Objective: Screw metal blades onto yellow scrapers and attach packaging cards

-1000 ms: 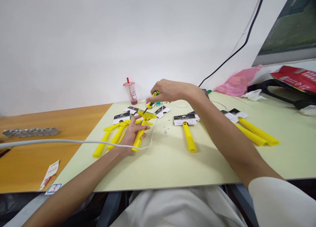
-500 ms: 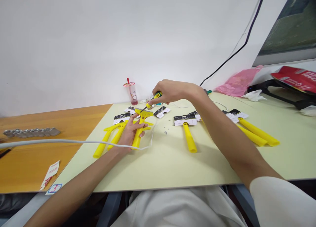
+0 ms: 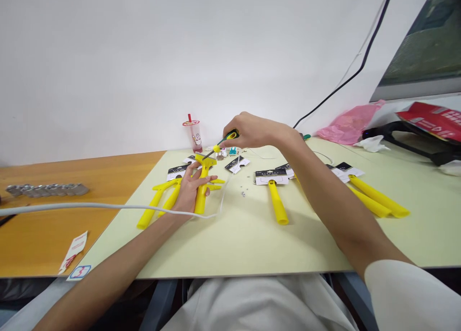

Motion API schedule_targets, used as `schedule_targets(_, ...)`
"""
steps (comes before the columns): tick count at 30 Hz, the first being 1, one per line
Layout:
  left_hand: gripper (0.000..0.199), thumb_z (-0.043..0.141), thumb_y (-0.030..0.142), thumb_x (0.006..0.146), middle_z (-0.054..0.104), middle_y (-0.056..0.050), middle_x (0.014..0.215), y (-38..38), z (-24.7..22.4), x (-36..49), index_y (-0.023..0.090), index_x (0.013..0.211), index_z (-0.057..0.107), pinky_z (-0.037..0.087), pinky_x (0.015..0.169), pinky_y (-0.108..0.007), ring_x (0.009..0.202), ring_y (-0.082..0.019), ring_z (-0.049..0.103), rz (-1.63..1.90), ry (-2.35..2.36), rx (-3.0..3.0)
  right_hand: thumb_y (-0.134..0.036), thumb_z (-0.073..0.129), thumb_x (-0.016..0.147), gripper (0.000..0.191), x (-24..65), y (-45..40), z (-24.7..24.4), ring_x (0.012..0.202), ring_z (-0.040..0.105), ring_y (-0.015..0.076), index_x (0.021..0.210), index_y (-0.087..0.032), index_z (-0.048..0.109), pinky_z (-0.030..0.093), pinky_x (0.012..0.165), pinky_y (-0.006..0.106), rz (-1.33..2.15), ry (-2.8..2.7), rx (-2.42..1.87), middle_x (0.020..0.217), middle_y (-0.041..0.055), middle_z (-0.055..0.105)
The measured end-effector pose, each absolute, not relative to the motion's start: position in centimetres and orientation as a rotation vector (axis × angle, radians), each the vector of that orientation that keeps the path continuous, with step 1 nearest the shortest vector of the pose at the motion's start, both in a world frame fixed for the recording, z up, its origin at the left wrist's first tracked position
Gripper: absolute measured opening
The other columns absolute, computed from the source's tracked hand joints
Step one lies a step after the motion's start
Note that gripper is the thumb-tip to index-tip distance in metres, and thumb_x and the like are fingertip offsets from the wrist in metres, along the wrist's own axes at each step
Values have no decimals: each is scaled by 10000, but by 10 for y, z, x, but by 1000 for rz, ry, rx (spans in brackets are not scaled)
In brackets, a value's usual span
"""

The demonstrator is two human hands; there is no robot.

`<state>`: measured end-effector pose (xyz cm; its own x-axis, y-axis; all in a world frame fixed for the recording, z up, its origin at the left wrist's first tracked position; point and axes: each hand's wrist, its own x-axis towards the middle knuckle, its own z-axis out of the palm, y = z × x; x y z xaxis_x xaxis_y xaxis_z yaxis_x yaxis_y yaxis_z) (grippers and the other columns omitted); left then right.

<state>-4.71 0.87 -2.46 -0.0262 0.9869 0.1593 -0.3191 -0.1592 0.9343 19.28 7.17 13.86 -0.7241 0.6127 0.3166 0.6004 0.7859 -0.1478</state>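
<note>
Over the pale table (image 3: 252, 247), my left hand (image 3: 188, 189) is closed around a yellow scraper (image 3: 201, 196), my right hand (image 3: 247, 130) around a screwdriver (image 3: 217, 148); the corner sticker (image 3: 79, 272) seems to read "3".

The pale tabletop (image 3: 252, 247) is stretching across the frame's lower middle. Yellow handles (image 3: 147, 214) are lying at centre-left, centre and right; tiny silvery bits (image 3: 243, 194) are sitting near the centre. A lidded cup (image 3: 192, 135) is standing left of centre.
</note>
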Motion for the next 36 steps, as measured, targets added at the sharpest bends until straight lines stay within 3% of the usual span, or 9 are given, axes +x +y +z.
schedule_targets(8,694,916,189,730,657,-107,1526,7,-20,-44,283,1322,565,462,450,-189,1144,-325,828,1544,927,1076,-507,733,1037,377,189,74,135,650,445,151,928,-163,841,290,671,363,-33,-2598,-829,717,37,665)
schedule_targets(16,680,919,151,721,655,-102,1524,5,-18,-43,281,1293,577,461,434,-188,1122,-323,833,1534,910,1031,-476,740,1029,337,188,72,136,736,534,191,1032,-167,875,321,705,370,-10,-2600,-868,813,80,736)
schedule_targets(22,654,903,148,755,635,-102,1556,7,-21,-46,286,1304,575,466,441,-187,1146,-323,828,1487,885,1041,-428,757,1023,289,189,72,135,697,530,172,1056,-169,880,331,673,364,-43,-2600,-856,846,74,760)
schedule_targets(30,612,892,143,742,666,-102,1449,3,-17,-42,265,1248,571,450,438,-185,1155,-330,825,1469,908,1015,-411,770,1019,246,188,73,135,769,559,188,1058,-187,864,335,707,367,4,-2613,-859,931,81,777)
schedule_targets(36,603,844,100,748,664,-135,1444,7,-20,-45,250,1262,566,444,443,-184,1178,-334,815,1467,954,931,-457,670,1076,379,190,62,140,744,517,206,837,-187,786,298,721,386,-78,-2570,-967,716,48,615)
